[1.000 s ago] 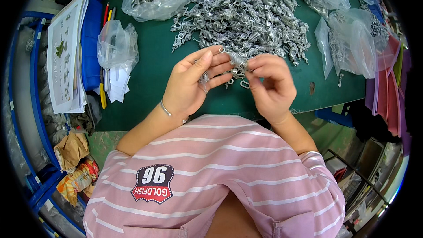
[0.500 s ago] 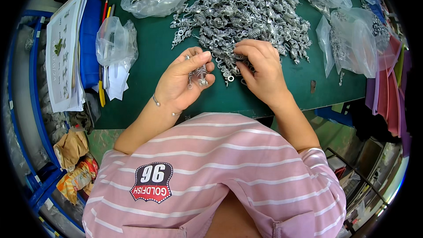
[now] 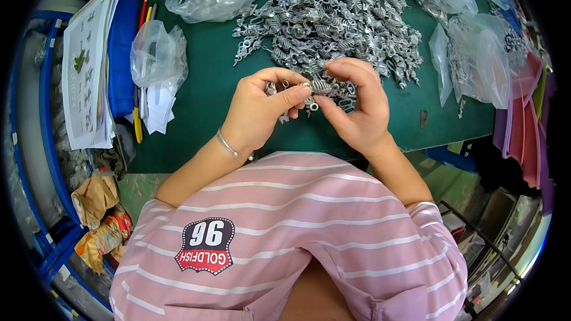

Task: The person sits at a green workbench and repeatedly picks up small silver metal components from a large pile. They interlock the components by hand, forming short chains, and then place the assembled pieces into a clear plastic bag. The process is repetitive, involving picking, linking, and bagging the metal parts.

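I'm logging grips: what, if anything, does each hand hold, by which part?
The left hand seems to pinch a grey spiral piece by its left end, also holding other metal pieces. The right hand is open; contact is unclear.

You have soft, fairly even light over the green table (image 3: 214, 83), with small bright glints on the metal pieces (image 3: 333, 18) and pale glare on the plastic bag (image 3: 156, 53) at left. Near the right rim, a bright streak (image 3: 537, 257) shows among darker tones. The fisheye bends your blue shelf frame (image 3: 59, 254); black fills the corners, and details between your fingers (image 3: 291, 96) look too fine to read
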The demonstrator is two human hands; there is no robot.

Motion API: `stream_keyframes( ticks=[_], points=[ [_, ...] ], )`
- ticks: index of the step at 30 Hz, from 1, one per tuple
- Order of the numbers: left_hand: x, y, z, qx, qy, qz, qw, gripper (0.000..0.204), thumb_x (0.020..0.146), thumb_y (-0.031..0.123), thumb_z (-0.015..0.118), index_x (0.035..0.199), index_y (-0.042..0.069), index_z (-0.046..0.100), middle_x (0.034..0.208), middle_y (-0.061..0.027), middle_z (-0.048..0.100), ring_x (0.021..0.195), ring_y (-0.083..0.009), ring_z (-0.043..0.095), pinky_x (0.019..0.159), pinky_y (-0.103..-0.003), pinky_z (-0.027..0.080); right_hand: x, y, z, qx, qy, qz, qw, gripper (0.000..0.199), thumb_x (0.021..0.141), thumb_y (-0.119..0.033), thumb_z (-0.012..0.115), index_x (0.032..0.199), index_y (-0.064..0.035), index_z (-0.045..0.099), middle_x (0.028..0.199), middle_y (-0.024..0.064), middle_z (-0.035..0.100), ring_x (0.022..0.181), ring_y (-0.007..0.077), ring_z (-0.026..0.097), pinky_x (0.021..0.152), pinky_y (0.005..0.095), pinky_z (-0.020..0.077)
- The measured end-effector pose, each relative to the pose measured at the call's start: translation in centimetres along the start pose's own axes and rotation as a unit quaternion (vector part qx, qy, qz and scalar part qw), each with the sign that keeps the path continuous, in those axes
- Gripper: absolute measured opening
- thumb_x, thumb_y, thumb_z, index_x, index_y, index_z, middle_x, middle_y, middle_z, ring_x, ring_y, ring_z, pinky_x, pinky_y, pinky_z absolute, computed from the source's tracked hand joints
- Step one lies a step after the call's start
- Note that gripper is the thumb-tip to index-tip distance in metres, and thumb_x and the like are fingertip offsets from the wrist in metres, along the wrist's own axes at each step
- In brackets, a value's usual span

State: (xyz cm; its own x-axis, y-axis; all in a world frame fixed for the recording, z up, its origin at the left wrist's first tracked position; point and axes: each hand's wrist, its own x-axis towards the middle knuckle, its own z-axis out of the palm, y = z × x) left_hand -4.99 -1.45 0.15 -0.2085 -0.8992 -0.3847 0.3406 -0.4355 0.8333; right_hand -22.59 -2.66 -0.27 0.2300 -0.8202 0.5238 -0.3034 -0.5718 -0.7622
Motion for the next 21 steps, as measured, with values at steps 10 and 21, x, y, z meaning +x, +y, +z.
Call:
stream_keyframes(
  ticks=[10, 21],
  points=[
    [-0.4, 0.3, 0.5, 0.073, 0.02, 0.106, 0.991, 0.019, 0.076, 0.004, 0.071, 0.093, -0.001, 0.065, 0.075, -0.0023, 0.061, 0.059, -0.005, 0.052, 0.051, -0.017, 0.041, -1.4, 0.0, -0.8, 0.284, -0.003, 0.221, 0.933, 0.015, 0.088, -0.006, 0.059, 0.1, 0.0025, 0.062, 0.086, 0.0069, 0.063, 0.076, 0.0101, 0.061, 0.063, 0.0195, 0.0474],
    [-0.3, -0.4, 0.0, 0.022, 0.014, 0.054, 0.998, 0.018, 0.076, 0.006, 0.07, 0.092, 0.0, 0.065, 0.073, -0.0019, 0.061, 0.057, -0.0058, 0.053, 0.049, -0.017, 0.039, -1.2, -0.5, -1.2, 0.31, -0.005, 0.285, 0.907, 0.018, 0.091, -0.01, 0.056, 0.099, 0.004, 0.062, 0.081, 0.0076, 0.065, 0.071, 0.0104, 0.061, 0.062, 0.0202, 0.0489]
  ],
)
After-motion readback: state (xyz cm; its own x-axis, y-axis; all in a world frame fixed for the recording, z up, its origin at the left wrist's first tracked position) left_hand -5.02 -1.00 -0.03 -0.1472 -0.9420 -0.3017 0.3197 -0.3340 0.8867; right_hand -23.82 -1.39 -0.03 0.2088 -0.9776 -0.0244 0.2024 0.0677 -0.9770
